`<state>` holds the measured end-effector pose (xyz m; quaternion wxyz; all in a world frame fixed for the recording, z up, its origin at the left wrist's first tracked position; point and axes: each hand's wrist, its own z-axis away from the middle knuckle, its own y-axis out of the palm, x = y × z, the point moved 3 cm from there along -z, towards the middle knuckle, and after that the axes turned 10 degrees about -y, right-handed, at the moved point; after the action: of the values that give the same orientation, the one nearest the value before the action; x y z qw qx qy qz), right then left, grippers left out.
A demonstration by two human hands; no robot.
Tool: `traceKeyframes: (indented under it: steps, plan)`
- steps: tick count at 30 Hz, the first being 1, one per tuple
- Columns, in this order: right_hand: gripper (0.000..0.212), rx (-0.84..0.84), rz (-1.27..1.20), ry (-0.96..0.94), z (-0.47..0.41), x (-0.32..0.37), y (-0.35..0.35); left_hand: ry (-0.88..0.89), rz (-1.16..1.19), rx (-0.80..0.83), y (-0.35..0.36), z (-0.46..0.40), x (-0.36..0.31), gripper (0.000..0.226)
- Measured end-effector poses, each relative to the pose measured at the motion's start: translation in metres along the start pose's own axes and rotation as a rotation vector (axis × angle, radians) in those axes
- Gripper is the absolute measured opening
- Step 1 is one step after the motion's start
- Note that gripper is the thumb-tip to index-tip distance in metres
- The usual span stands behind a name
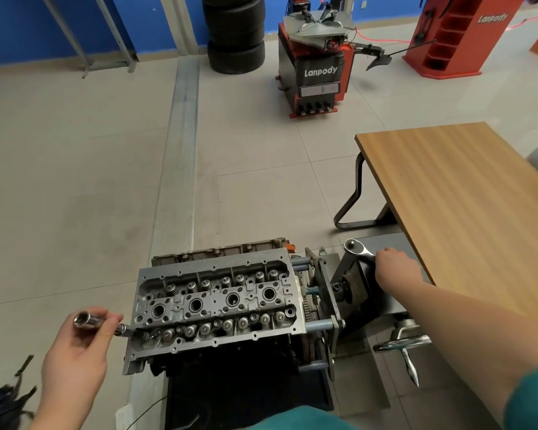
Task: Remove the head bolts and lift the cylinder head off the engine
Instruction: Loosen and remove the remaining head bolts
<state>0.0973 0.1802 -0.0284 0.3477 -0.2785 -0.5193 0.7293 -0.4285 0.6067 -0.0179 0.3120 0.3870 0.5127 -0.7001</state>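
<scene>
Left hand (75, 355) is holding a socket (86, 320) on an extension beside the cylinder head (213, 308), right hand (396, 264) grips the ratchet (359, 249) over on the engine stand (351, 283). Head's not lifted, sits on the block, so bolts probably aren't done.

An auto repair workshop: stacked tyres (236, 34), a red tyre-changing machine (317, 66), and an engine (215, 308) on a stand.

Pale tiled floor (75, 181) under me. On it: engine stand (348, 293), wooden table (466, 193) on a black leg frame, stacked tyres (235, 35), red tyre changer (317, 72) (marked Lanpody), possibly a dark bag (3, 401) at my left.
</scene>
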Motion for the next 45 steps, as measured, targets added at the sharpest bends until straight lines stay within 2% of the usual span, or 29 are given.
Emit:
traceKeyframes:
  steps: [4, 7, 14, 21, 23, 25, 27, 29, 31, 33, 34, 35, 38, 41, 43, 45]
  plan:
    - [0.021, 0.011, 0.023, -0.042, -0.001, -0.006, 0.005, 0.013, 0.010, 0.002, 0.002, 0.013, -0.013, 0.068]
    - [0.021, 0.028, 0.004, 0.010, 0.000, -0.016, 0.004, 0.033, 0.017, -0.011, 0.004, 0.026, -0.031, 0.071]
    - [0.004, 0.029, -0.039, 0.048, 0.002, -0.028, -0.006, 0.031, 0.019, -0.049, 0.004, 0.039, -0.048, 0.070]
    - [0.020, 0.030, -0.068, 0.086, 0.006, -0.031, 0.002, -0.021, 0.023, -0.012, 0.004, 0.034, -0.043, 0.067]
    - [0.026, -0.017, -0.096, 0.108, 0.011, -0.031, -0.001, -0.025, 0.040, 0.000, 0.005, 0.037, -0.050, 0.070]
    - [0.028, -0.162, -0.207, 0.143, 0.020, -0.018, -0.014, -0.012, 0.036, 0.003, 0.005, 0.044, -0.060, 0.070]
    - [0.029, -0.331, -0.392, 0.124, 0.030, 0.015, -0.039, 0.017, 0.015, 0.036, 0.006, 0.051, -0.069, 0.061]
    - [0.027, -0.409, -0.582, -0.001, 0.043, 0.079, -0.072, 0.045, 0.012, 0.063, 0.006, 0.056, -0.074, 0.044]
    - [0.025, -0.377, -0.738, -0.193, 0.063, 0.162, -0.104, 0.042, 0.034, 0.097, 0.003, 0.057, -0.077, 0.031]
    - [0.022, -0.263, -0.882, -0.398, 0.090, 0.245, -0.125, 0.033, 0.065, 0.180, 0.003, 0.056, -0.078, 0.015]
    - [0.022, -0.204, -0.921, -0.493, 0.106, 0.285, -0.134, 0.047, 0.051, 0.231, 0.003, 0.056, -0.079, 0.013]
    - [0.024, -0.156, -0.928, -0.580, 0.121, 0.321, -0.142, 0.068, 0.013, 0.277, 0.003, 0.056, -0.079, 0.022]
    - [0.040, -0.096, -0.805, -0.747, 0.154, 0.407, -0.156, 0.101, -0.108, 0.394, -0.001, 0.050, -0.078, 0.039]
    - [0.063, -0.091, -0.549, -0.751, 0.167, 0.450, -0.162, 0.152, -0.314, 0.482, -0.007, 0.035, -0.076, 0.030]
    - [0.062, -0.124, -0.406, -0.734, 0.171, 0.466, -0.163, 0.181, -0.372, 0.504, -0.011, 0.024, -0.074, 0.036]
    - [0.048, -0.197, -0.293, -0.744, 0.173, 0.480, -0.165, 0.224, -0.337, 0.532, -0.013, 0.016, -0.075, 0.042]
